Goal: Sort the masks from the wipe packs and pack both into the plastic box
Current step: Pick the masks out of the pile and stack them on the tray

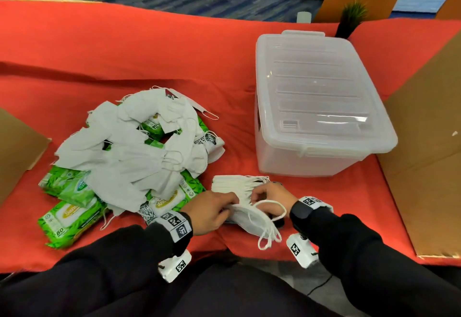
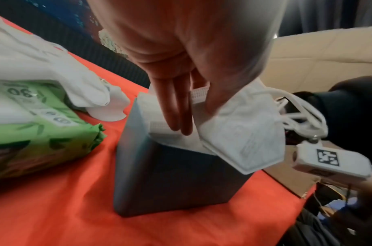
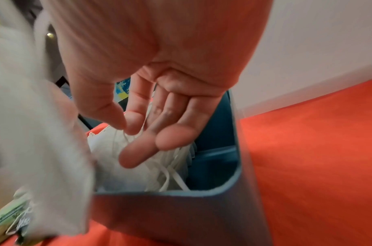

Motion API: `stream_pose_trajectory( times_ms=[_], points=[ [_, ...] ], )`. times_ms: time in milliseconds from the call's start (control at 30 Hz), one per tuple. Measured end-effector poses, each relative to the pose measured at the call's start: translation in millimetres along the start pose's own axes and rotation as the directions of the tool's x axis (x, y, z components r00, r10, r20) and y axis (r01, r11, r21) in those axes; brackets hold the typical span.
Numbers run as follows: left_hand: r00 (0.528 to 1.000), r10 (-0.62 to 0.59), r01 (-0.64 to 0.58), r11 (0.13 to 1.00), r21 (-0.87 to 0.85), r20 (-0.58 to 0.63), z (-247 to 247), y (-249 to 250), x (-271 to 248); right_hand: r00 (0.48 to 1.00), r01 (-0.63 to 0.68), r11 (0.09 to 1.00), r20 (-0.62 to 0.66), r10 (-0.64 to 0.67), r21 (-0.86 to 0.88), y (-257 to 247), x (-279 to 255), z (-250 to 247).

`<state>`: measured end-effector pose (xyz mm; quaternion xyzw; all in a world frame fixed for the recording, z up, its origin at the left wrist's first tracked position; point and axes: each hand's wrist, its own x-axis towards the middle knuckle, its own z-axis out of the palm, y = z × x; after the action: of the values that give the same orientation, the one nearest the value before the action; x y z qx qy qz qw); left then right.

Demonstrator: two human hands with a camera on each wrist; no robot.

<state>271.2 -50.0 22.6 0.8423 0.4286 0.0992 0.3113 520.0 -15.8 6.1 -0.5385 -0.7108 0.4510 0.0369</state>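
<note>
Lid [image 1: 316, 84] sits closed on the plastic box [image 1: 309, 162]; entry from above is blocked. Open red cloth [image 1: 237, 127] lies between the box and the mixed pile of masks [image 1: 139, 147] and wipe packs [image 1: 67, 219], a passable lane. Cardboard panel [image 1: 429, 167] stands just right of the box, closing that side. Far cloth behind the pile is bare. A dark bin [image 2: 170, 179] with stacked masks occupies the near edge, where 2 hands work.

White masks [image 1: 139, 147], green leaf-printed wipe packs [image 1: 69, 219], red cloth [image 1: 124, 50].
</note>
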Motion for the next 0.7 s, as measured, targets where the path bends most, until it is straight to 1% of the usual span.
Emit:
stream_pose_trajectory(
  times_ms=[100,167,233,400,533,633,700],
  points=[
    [0.999,-0.048,0.049,0.998,0.029,-0.011,7.4,-7.0,2.8,1.000,-0.003,0.998,-0.014,0.003,0.063,8.3,3.5,-4.9],
    [0.996,-0.078,0.080,0.996,0.031,-0.043,8.8,-12.1,1.8,0.999,-0.032,0.989,-0.018,0.035,0.148,9.6,2.0,-6.5],
    [0.993,-0.086,0.089,0.996,0.027,-0.086,8.6,-14.7,-1.4,0.998,-0.056,0.979,-0.016,0.061,0.195,10.0,-0.6,-4.4],
    [0.985,-0.036,0.044,0.998,0.046,-0.167,11.5,-12.9,-7.7,0.997,-0.053,0.952,-0.037,0.068,0.300,17.7,4.7,4.0],
    [0.988,0.011,0.008,0.992,0.122,-0.156,12.8,-17.0,-7.9,0.998,-0.032,0.929,-0.041,0.050,0.369,17.3,5.5,6.4],
    [0.980,0.021,0.011,0.987,0.163,-0.198,10.3,-20.0,-9.3,0.996,-0.013,0.915,-0.072,0.046,0.403,15.3,5.2,4.4],
    [0.974,0.003,0.030,0.990,0.141,-0.228,9.0,-18.0,-10.6,0.994,-0.044,0.887,-0.066,0.083,0.460,12.3,3.8,2.5]
  ],
)
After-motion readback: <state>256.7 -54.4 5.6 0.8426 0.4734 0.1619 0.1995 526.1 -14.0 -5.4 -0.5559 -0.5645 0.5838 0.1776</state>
